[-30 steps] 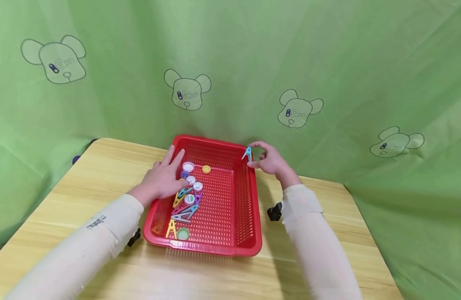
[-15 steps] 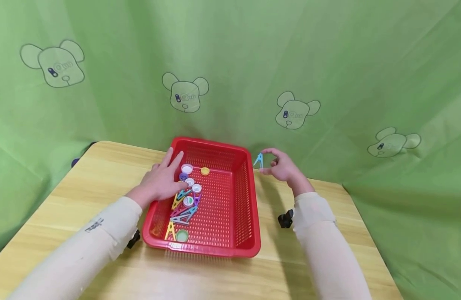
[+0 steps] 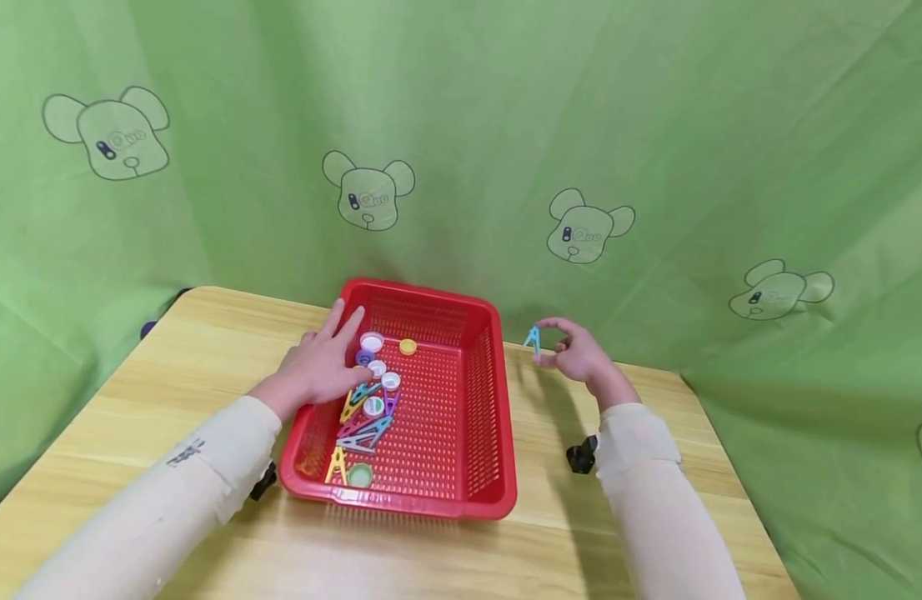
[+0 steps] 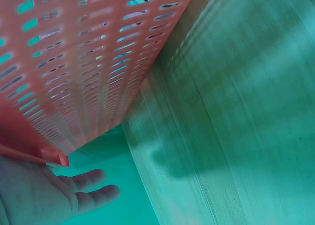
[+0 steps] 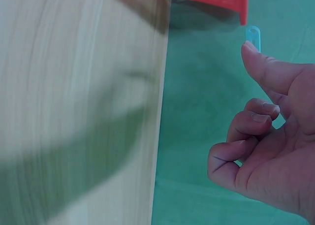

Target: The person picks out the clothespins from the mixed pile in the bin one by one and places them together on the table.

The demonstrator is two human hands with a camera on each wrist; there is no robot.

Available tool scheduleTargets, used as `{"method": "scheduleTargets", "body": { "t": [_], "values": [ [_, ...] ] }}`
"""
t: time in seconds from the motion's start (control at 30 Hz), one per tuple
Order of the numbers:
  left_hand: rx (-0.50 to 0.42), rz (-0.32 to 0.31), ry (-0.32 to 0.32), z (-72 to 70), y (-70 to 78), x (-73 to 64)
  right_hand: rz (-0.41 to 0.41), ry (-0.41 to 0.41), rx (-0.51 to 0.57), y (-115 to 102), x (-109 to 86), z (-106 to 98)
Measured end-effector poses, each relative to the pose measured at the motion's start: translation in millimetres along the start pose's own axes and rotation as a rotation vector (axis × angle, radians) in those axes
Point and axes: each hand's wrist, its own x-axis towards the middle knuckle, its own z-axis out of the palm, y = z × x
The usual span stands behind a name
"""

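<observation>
My right hand (image 3: 578, 353) is beyond the right side of the red basket (image 3: 472, 507), above the table. It pinches a light-blue clothespin (image 3: 533, 337) between thumb and index finger, the other fingers curled in; the right wrist view shows the clothespin's end (image 5: 253, 33) past the thumb. My left hand (image 3: 316, 367) rests over the basket's left rim, fingers spread and mostly straight, thumb inside. In the left wrist view, two straight fingers (image 4: 98, 195) of it show outside the perforated wall. Near that thumb lie white caps (image 3: 390, 381), a purple cap (image 3: 364, 357) and several clothespins (image 3: 361, 429).
Also in the basket are a yellow cap (image 3: 408, 347), a green cap (image 3: 359, 476) and a yellow clothespin (image 3: 337, 466). The basket stands on a wooden table (image 3: 168, 367). A green curtain (image 3: 476, 125) hangs right behind the table's far edge.
My right hand has carried the light-blue clothespin from over the basket's right rim outward to the right and lower, past the basket. My left hand keeps its place on the rim.
</observation>
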Motion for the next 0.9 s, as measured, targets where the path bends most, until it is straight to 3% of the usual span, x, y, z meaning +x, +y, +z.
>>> {"method": "scheduleTargets", "body": {
  "t": [0.9],
  "values": [
    [-0.019, -0.017, -0.006, 0.8, 1.3, -0.1, 0.048, 0.02, 0.042, 51.8, 5.0, 6.9]
  ]
}}
